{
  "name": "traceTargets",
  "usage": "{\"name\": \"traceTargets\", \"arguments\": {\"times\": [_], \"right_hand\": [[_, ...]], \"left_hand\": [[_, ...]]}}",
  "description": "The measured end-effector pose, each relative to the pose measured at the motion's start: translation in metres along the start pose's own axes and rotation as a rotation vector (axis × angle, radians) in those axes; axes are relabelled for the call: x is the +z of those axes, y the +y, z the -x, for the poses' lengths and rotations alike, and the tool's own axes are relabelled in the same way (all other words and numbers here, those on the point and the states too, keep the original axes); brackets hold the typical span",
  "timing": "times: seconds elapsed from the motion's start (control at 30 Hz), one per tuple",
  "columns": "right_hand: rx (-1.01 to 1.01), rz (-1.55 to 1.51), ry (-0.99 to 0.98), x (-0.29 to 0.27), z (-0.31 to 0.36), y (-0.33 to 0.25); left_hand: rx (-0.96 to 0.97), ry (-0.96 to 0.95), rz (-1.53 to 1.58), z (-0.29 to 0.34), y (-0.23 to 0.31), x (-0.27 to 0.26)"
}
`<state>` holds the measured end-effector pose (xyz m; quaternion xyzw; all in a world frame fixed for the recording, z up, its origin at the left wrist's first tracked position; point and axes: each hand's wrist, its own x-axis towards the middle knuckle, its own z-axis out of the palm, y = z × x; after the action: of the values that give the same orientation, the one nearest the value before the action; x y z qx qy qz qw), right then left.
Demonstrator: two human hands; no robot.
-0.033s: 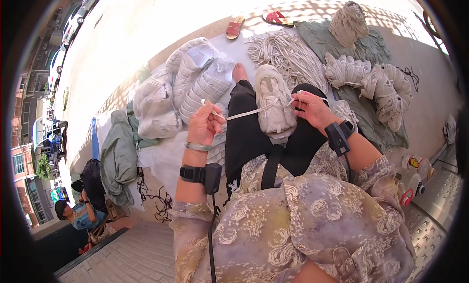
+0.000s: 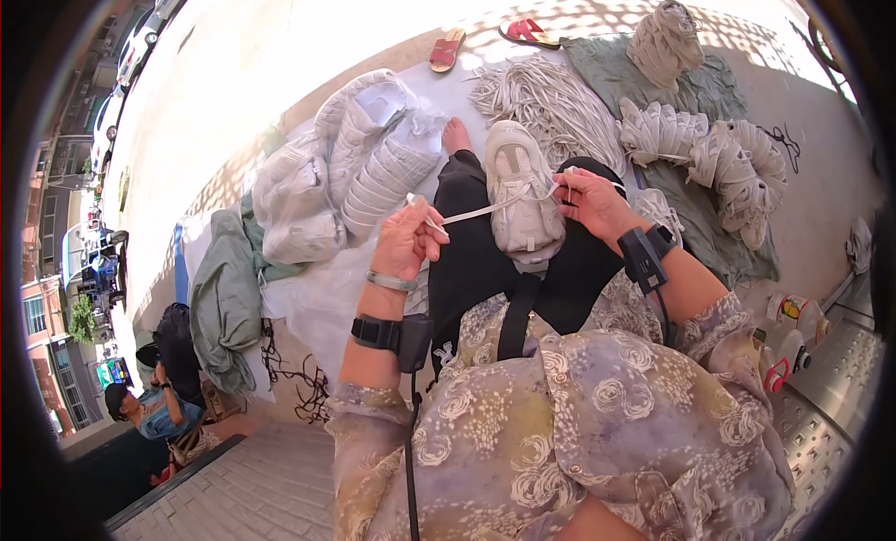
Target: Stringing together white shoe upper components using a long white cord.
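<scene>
- Pale shoe point(image 2: 525, 205) between the thighs point(image 2: 467, 252), long axis pointing away from the trunk; right hand point(image 2: 593, 203) nearer it than left hand point(image 2: 408, 238).
- Lace point(image 2: 486, 209) drawn across the shoe between both hands.
- Left: raised, fingers curled, thumb and forefinger pinching lace.
- Right: just beside the shoe, fingertips pinching lace.
- Lace pile point(image 2: 546, 112) near the sheet's point(image 2: 425, 85) far right corner.

Shoe point(image 2: 525, 219) between hands point(image 2: 408, 235) — laces point(image 2: 541, 107), 2 sandals point(image 2: 447, 52) beyond
</scene>
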<state>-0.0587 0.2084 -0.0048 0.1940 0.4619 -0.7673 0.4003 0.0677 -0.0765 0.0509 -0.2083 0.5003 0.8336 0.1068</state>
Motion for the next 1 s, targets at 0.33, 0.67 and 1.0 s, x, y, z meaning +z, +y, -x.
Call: {"name": "traceTargets", "arguments": {"times": [0.33, 0.67, 1.0], "right_hand": [[-0.139, 0.301, 0.129, 0.022, -0.036, -0.033], [-0.309, 0.323, 0.06, 0.005, -0.009, -0.001], [-0.272, 0.298, 0.023, 0.009, -0.008, 0.012]], "left_hand": [[-0.246, -0.107, -0.209, -0.045, -0.051, 0.058], [-0.087, 0.053, -0.117, -0.064, -0.059, 0.057], [-0.12, 0.083, -0.182, -0.066, -0.058, 0.055]]}}
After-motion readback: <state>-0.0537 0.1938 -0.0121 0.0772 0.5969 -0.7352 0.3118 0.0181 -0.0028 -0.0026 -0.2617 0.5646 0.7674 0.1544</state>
